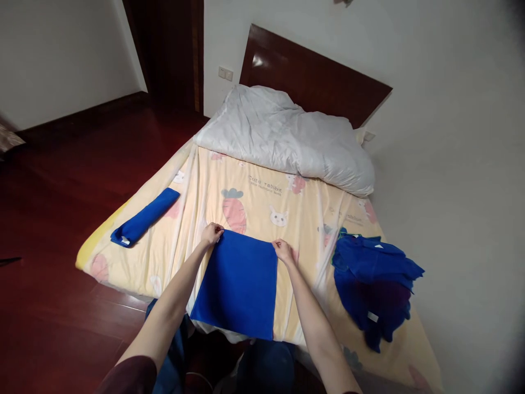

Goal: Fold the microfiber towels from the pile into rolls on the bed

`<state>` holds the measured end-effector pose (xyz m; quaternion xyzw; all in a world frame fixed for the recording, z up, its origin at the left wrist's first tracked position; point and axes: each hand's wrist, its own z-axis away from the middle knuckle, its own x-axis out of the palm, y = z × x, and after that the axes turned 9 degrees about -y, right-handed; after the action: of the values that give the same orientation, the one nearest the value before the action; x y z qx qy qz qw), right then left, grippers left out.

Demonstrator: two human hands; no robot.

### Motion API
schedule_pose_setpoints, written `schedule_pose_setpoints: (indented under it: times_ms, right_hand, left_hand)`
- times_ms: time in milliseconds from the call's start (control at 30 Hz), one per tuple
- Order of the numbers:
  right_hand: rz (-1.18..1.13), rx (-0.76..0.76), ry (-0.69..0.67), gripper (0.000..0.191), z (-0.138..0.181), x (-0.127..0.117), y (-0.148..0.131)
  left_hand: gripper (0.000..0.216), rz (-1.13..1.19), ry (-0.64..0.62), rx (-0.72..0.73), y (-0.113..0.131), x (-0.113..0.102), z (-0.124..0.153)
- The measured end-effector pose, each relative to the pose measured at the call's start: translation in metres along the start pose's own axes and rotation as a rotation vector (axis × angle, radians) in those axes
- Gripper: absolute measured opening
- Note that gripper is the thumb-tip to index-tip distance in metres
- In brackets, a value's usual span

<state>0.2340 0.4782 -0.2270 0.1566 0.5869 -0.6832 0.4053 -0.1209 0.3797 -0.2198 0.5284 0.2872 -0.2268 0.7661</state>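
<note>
A flat blue cloth lies spread at the near edge of the bed, roughly square. My left hand pinches its far left corner. At the far right corner, my right hand grips the same cloth between thumb and fingers. To the left rests a folded blue cloth in a long narrow bundle, a small white tag at its near end. On the right, a loose heap of blue cloths with white tags is piled up.
The bed has a pale yellow sheet printed with rabbits and carrots. A bunched white quilt lies by the dark wooden headboard. Dark red floor runs along the left; a white wall stands on the right.
</note>
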Motion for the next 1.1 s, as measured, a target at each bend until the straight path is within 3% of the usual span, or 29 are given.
schedule_pose_setpoints:
  times_ms: [267,500,600,700,767,867,933,1033,1100]
  right_hand:
    - [-0.296,-0.037,-0.038,0.031,0.017,-0.005,0.001]
    - [-0.303,-0.019,0.144,0.045,-0.015,-0.036,-0.005]
    - [-0.135,-0.022,0.256,0.047,-0.022,-0.03,-0.027]
    - [0.181,-0.205,0.315,0.054,-0.002,0.006,-0.053]
    - [0.325,-0.366,0.194,0.055,0.023,0.036,-0.062]
    - [0.444,-0.412,0.015,0.057,0.051,0.06,-0.05]
    - [0.462,-0.251,0.045,0.059,0.051,0.052,-0.034]
    - [0.403,0.009,0.129,0.061,0.036,0.016,-0.02]
    - [0.367,-0.039,0.17,0.06,0.039,-0.007,-0.023]
  left_hand:
    - [0.015,-0.085,-0.031,-0.054,0.021,-0.008,0.007]
    - [0.024,-0.08,0.089,-0.087,0.046,-0.014,-0.023]
    - [0.035,-0.143,0.212,-0.052,0.061,0.007,-0.022]
    - [0.048,-0.344,0.274,0.26,0.073,0.045,0.0]
    - [0.051,-0.445,0.203,0.477,0.074,0.071,0.018]
    - [0.056,-0.469,0.149,0.484,0.063,0.092,0.032]
    - [0.058,-0.458,0.159,0.399,0.053,0.088,0.031]
    - [0.058,-0.45,0.192,0.261,0.04,0.058,0.027]
    - [0.057,-0.448,0.214,0.214,0.036,0.032,0.037]
